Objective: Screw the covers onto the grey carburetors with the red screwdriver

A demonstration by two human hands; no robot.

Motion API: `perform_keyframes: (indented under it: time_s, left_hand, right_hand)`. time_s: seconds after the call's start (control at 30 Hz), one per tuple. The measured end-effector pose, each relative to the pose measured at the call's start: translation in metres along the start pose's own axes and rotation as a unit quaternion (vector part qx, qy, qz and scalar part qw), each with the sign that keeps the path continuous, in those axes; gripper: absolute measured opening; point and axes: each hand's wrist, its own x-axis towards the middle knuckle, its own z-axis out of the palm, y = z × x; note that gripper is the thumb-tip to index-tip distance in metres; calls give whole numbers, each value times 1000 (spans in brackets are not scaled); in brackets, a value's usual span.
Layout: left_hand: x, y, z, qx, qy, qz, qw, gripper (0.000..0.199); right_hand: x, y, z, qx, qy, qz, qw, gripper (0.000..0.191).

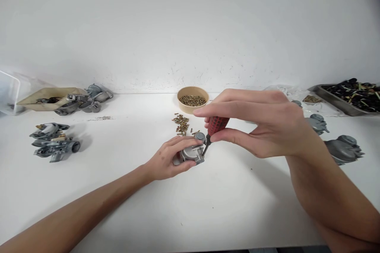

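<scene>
Just on the near side of the round tan tub (187, 108), holding a gray metal casting (190, 154) against a white table (133, 213) with the left hand (169, 156), clamped firmly between fingers and thumb. Pinching the red handle of a screwdriver (218, 126) in the right hand (261, 122), closed between thumb and fingertips, with the shaft slanting down to the casting's edge. Looks, by judgement, partway through this piece, with the tool set at 1 corner; too small and too covered by fingers to tell the number of fasteners already in place. Left unused, with plenty remaining: loose brass pieces (182, 124) between casting and tub, plus many more inside the tub. With at least 2 similar capped castings (344, 150) to the right of the tub, perhaps finished, though unconfirmed. With open metal bodies (56, 146) well to the left of the tub, perhaps awaiting work, and cup-like parts (90, 104) farther back on that side, beside a cream tray (34, 105). Completed at the tub's far right by a steel tray (337, 104) of black parts.
</scene>
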Motion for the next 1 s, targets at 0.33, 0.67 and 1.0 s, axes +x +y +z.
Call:
perform_keyframes:
  time_s: [0.33,0.67,1.0]
  left_hand:
    - [1,1,1,25,14,4,1000,50]
    - [-9,10,-6,45,-5,-3,999,52]
    - [-17,-1,-7,-140,-1,-125,982,35]
  right_hand:
    - [-1,-2,-3,0,-26,14,1000,35]
    - [-1,1,0,-26,139,-7,990,35]
    - [4,-9,24,26,144,1,989,22]
